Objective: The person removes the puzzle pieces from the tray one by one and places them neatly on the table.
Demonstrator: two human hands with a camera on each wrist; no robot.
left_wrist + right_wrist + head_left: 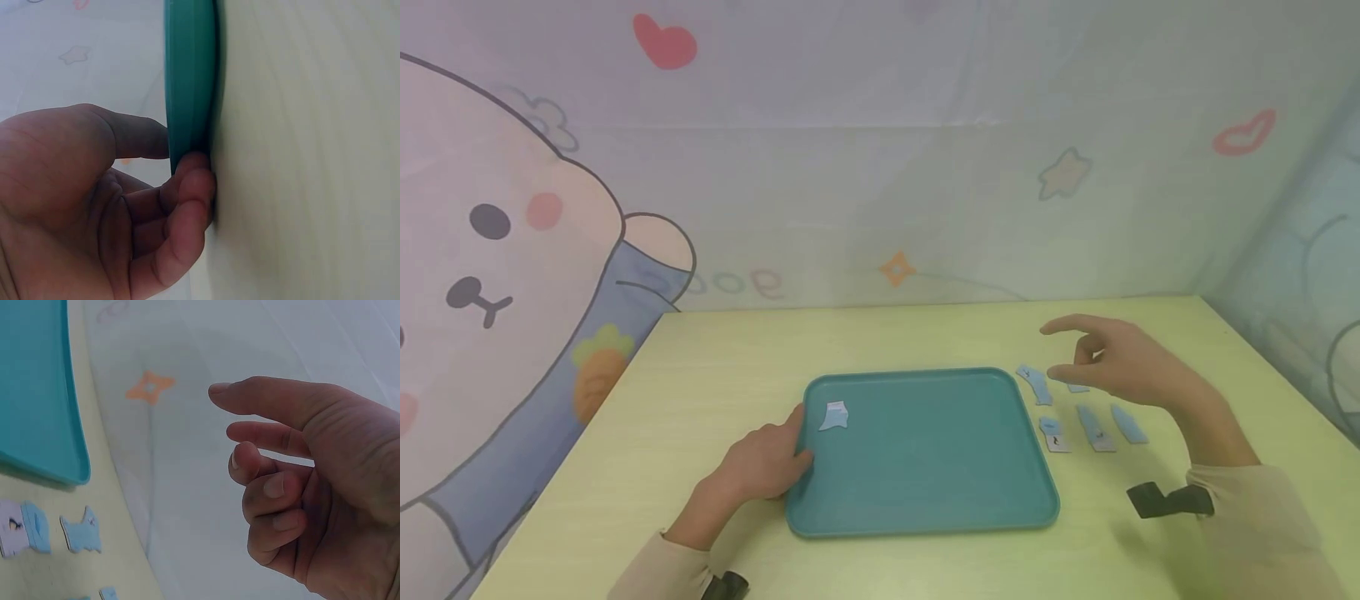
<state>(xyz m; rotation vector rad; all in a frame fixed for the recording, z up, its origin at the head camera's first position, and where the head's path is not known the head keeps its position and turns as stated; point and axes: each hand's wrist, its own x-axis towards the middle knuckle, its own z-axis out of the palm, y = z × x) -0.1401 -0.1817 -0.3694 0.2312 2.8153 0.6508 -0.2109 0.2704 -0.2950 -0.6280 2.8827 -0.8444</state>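
A teal rectangular tray (925,454) lies on the table. My left hand (766,462) grips its left edge; in the left wrist view the thumb (142,134) lies over the rim and the curled fingers (190,197) touch the outer side. One light-blue and white puzzle piece (835,417) sits in the tray's upper left. Above the loose pieces right of the tray hovers my right hand (1123,362), holding nothing, with thumb and forefinger apart and the other fingers loosely curled. Near it lie pieces such as a long bent one (1037,386) and one with a dark mark (1055,437).
More blue pieces lie by the right hand: a long one (1097,429), a narrow one (1128,425) and one partly hidden under the hand (1078,388). Behind the pale yellow table (737,342) hangs a printed cloth (850,167), with another cloth side at the right.
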